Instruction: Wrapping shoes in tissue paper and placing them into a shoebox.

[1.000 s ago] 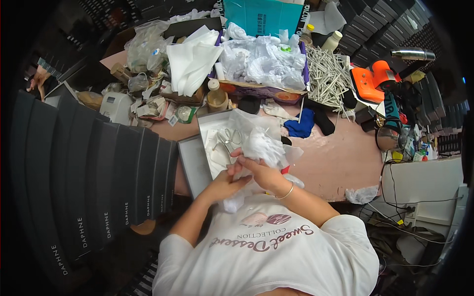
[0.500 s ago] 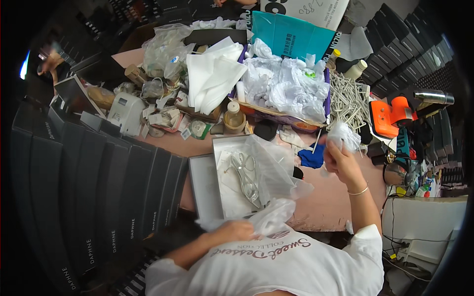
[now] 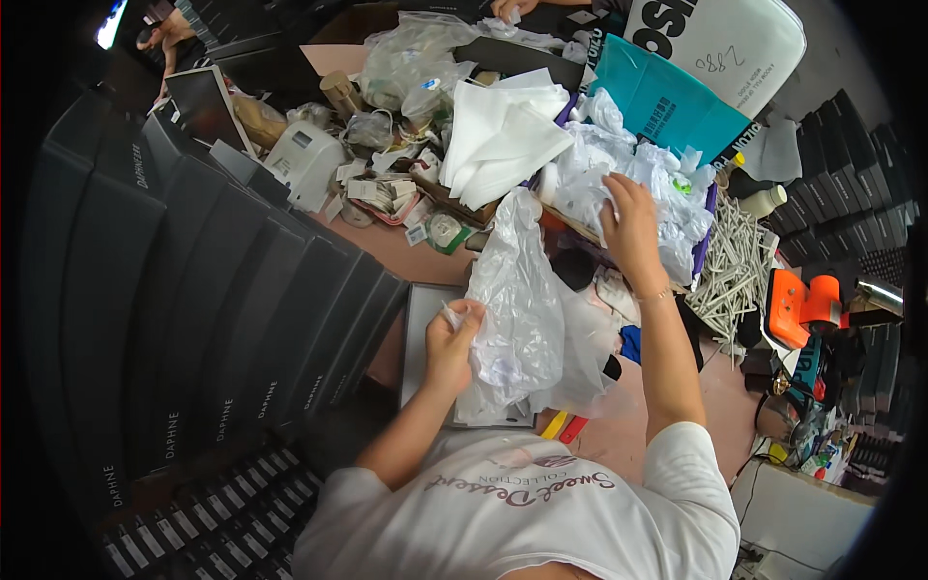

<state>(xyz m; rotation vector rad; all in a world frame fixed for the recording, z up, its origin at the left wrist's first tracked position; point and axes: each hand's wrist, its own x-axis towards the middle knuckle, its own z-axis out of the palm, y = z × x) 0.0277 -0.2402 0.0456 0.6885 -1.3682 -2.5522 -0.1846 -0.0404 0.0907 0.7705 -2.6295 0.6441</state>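
My left hand [image 3: 450, 346] is closed on the edge of a clear plastic bag [image 3: 517, 314], which hangs spread over a grey shoe box [image 3: 414, 333]. The bag hides most of the box's inside. Over a purple-edged carton [image 3: 709, 237] my right hand [image 3: 633, 227] is stretched out with thumb and fingers apart. Just under its fingertips lie crumpled white paper wads [image 3: 592, 150], which fill the carton. A sheet of translucent wrapping [image 3: 585, 348] lies at the right side of the shoe box.
Dark shoe boxes [image 3: 242, 319] stand stacked on the left. Flat white sheets [image 3: 498, 135] lie beside the carton. Right of it are a pile of white sticks [image 3: 725, 280] and an orange tape dispenser [image 3: 797, 304]. Another person's hand [image 3: 512, 10] shows at the far edge.
My right hand has moved from the right to above the carton, and the white wad it held is no longer in it. My left hand has raised the plastic bag over the box, covering the clear sandals.
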